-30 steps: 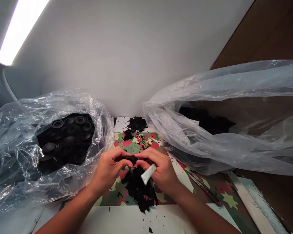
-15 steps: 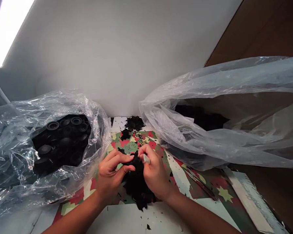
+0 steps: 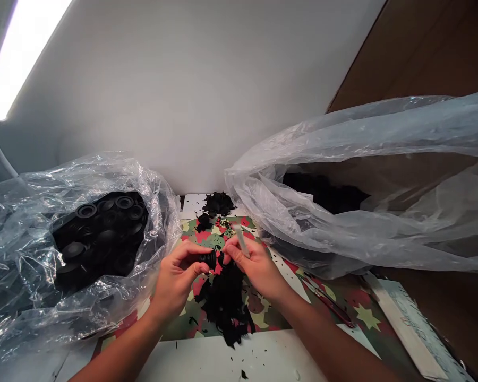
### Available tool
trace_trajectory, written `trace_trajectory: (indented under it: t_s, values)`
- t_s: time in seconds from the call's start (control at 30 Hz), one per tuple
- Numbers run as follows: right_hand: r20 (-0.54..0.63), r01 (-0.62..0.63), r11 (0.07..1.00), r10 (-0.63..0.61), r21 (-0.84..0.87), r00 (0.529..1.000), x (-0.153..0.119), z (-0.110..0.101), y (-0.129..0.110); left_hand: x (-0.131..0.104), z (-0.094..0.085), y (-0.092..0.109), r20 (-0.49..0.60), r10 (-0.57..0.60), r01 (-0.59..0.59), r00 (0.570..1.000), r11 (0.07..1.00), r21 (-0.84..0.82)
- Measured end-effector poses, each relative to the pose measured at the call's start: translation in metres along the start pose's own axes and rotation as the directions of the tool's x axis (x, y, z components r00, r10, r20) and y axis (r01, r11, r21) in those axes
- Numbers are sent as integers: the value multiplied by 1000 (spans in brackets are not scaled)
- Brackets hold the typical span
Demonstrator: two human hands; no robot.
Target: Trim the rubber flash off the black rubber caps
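My left hand (image 3: 174,278) is closed on a small black ribbed rubber bellows (image 3: 209,259), thumb below and fingers above. Close by on the right, my right hand (image 3: 258,268) holds a thin pale stick-like tool (image 3: 242,241) pointing up and away; its kind is unclear. The fingertips of that hand also seem to pinch a black rubber scrap (image 3: 220,258) beside the bellows. Under both hands lies a heap of black rubber trimmings (image 3: 227,300) on a patterned red, green and cream sheet (image 3: 258,318).
At left, a clear plastic bag (image 3: 159,212) holds several black rubber parts (image 3: 103,233). Another large plastic bag (image 3: 326,228) gapes at right with black pieces inside. Red-handled scissors (image 3: 330,302) lie right of my hand. A smaller scrap pile (image 3: 219,203) is near the wall, under a lamp (image 3: 24,58).
My hands have drawn slightly apart, so the bellows shows in my left. The pale tool now points up in my right hand, and more of the trimmings heap is visible.
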State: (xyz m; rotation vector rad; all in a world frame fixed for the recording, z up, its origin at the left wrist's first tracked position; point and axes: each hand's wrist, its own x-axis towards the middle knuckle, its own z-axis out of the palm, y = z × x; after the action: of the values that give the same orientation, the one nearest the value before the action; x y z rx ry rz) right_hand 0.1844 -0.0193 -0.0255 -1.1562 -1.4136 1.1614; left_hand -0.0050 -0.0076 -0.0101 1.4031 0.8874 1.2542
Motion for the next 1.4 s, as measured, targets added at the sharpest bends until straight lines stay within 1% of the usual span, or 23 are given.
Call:
trace_trajectory:
  t_s: [0.07, 0.13, 0.2, 0.27, 0.33, 0.4, 0.47, 0.53, 0.67, 0.73, 0.8, 0.87, 1.0, 1.1, 1.17, 1.27, 1.33, 1.4]
  values:
    - [31, 2, 994, -5, 108, 1000, -2, 3, -2, 0, 0, -2, 20, -52, 53, 998, 998, -30]
    - [47, 4, 984, -13, 179, 999, -4, 5, -4, 0, -1, -5, 46, -110, 114, 993, 990, -82]
    - [22, -6, 971, 1, 237, 1000, -5, 8, -6, 1, -1, -7, 80, -171, 183, 982, 967, -177]
    - [-9, -29, 962, 33, 270, 999, -6, 11, -6, 1, 0, -7, 126, -241, 268, 962, 921, -284]
    - [-38, -28, 972, 38, 232, 999, -7, 13, -6, 2, 2, -6, 172, -317, 359, 933, 862, -358]
    - [-94, -1, 991, 13, 134, 996, -7, 13, -6, 1, 4, -5, 216, -377, 434, 901, 810, -396]
    - [-142, 32, 999, -28, 31, 990, -7, 12, -6, 1, 6, -4, 249, -404, 474, 880, 776, -416]
    - [-163, 71, 997, -73, -20, 984, -7, 10, -7, 0, 6, -3, 271, -414, 494, 869, 756, -429]
    - [-164, 130, 991, -129, -6, 978, -8, 9, -10, 1, 6, -3, 281, -430, 513, 858, 733, -446]
    - [-161, 150, 988, -153, -30, 975, -8, 10, -10, 1, 6, -3, 272, -431, 510, 860, 727, -459]
    - [-173, 184, 976, -202, -117, 964, -9, 12, -9, 0, 7, -1, 261, -425, 499, 867, 735, -458]
    - [-177, 231, 943, -276, -240, 945, -11, 13, -7, 0, 8, 0, 246, -419, 486, 874, 758, -435]
    - [-103, 340, 808, -437, -481, 893, -12, 11, -3, -2, 9, 2, 189, -450, 488, 873, 793, -364]
    - [-34, 373, 690, -498, -620, 866, -12, 9, -1, -3, 10, 3, 166, -463, 491, 871, 812, -315]
    - [15, 376, 609, -513, -699, 858, -11, 8, -1, -3, 10, 2, 158, -453, 480, 877, 830, -285]
    - [77, 368, 498, -512, -785, 856, -11, 10, -1, -3, 10, 0, 143, -400, 422, 905, 883, -205]
    - [98, 359, 455, -502, -815, 859, -12, 11, 0, -4, 9, -1, 140, -342, 358, 929, 926, -116]
    - [105, 347, 455, -476, -820, 873, -12, 11, 0, -3, 7, -1, 143, -297, 302, 944, 953, -14]
